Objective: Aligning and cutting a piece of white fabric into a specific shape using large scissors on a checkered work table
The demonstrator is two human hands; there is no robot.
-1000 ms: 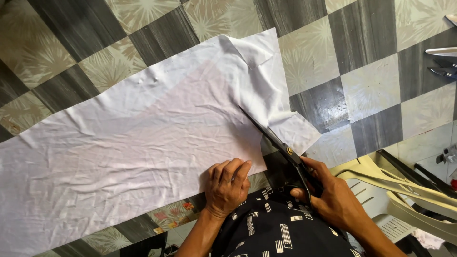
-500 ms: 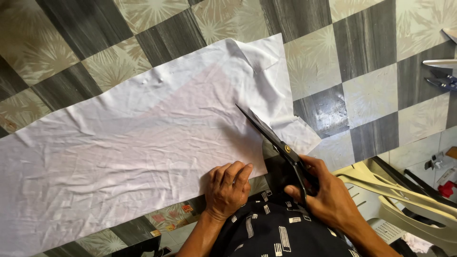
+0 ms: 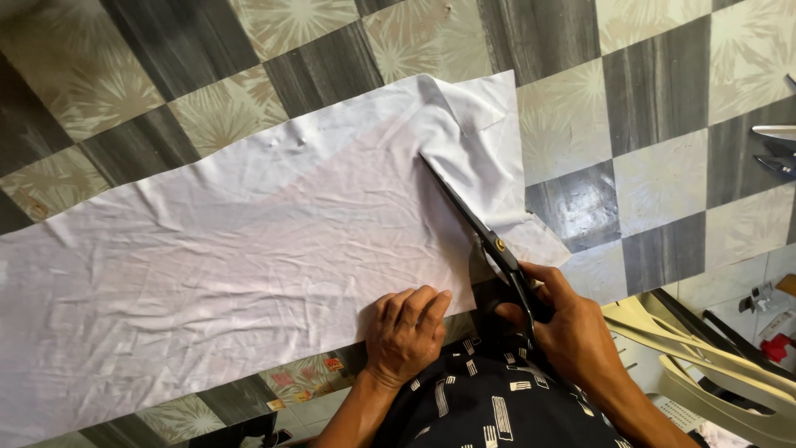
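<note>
On the checkered floor (image 3: 647, 174), white cloth (image 3: 232, 274) lies flat. My left hand (image 3: 406, 332) presses its near edge, palm down, holding nothing. My right hand (image 3: 572, 332) grips scissors (image 3: 489, 241), whose blades have advanced farther up the cloth's right side.

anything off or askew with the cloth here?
Mostly fine. The white cloth lies flat but creased on the tiled floor; its far right corner is folded over. Left hand presses it flat, right hand works the scissors.

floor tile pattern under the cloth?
Checkerboard floor: dark grey wood-grain squares alternating with pale beige starburst-print ones. Head view, clearest upper right.
</note>
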